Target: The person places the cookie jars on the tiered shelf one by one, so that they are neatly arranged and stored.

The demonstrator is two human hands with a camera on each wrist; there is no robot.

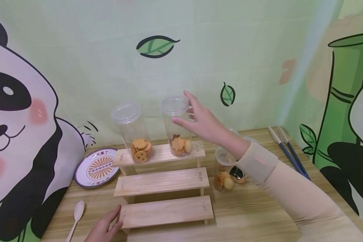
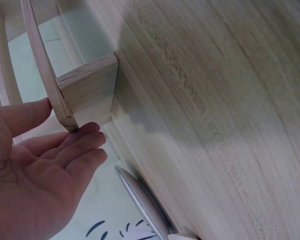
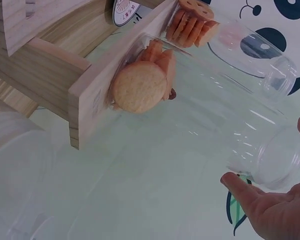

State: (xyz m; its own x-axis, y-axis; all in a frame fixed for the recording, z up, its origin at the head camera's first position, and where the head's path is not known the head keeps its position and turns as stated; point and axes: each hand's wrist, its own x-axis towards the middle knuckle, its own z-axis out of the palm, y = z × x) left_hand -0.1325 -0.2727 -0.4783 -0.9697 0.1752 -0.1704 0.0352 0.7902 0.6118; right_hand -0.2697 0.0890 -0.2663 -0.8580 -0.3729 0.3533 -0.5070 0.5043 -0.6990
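A wooden three-step rack (image 1: 161, 181) stands on the table. My left hand (image 1: 104, 227) holds the left end of its lowest step; in the left wrist view thumb and fingertips (image 2: 92, 142) lie on either side of the board's corner. Two clear lidded jars stand on the top step: the left jar (image 1: 130, 126) with cookies at its bottom, the right jar (image 1: 174, 124) with cookies and a few dark red pieces. My right hand (image 1: 201, 122) is at the right jar's upper part, thumb and fingers spread apart; in the right wrist view the thumb (image 3: 235, 187) appears just off the jar.
More clear jars (image 1: 225, 158) with cookies stand on the table right of the rack, partly behind my right forearm. A round patterned plate (image 1: 98, 168) and a pale spoon (image 1: 78, 213) lie at the left. Two blue-handled utensils (image 1: 290, 151) lie at the far right. Behind hangs a panda-print backdrop (image 1: 109, 67).
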